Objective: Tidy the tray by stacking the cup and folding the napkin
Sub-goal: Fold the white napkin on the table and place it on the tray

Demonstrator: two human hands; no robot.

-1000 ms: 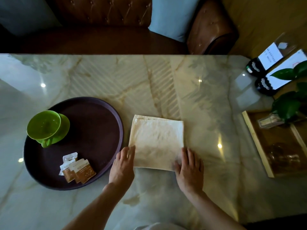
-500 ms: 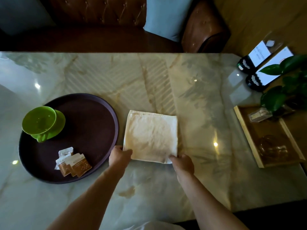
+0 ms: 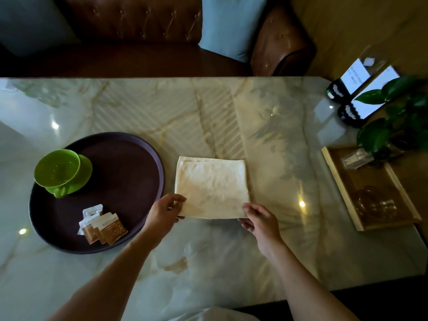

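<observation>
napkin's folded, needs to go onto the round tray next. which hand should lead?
Left, probably. The left hand pinches the napkin at its near corner on the side next to the tray. The right hand pinches the opposite near corner, farther from the tray, and would have to cross over.

Dim, glare spots, warped edges

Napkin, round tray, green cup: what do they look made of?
Napkin: woven cloth, matte cream; a stitched hem shows at its far edge, and both hands pinch its near corners.
Round tray: dark brown, matte, with a raised rim; probably plastic or rubber-coated, cannot tell.
Green cup: glossy, with highlights inside; likely glazed ceramic, possibly plastic. It sits on a matching saucer.
</observation>
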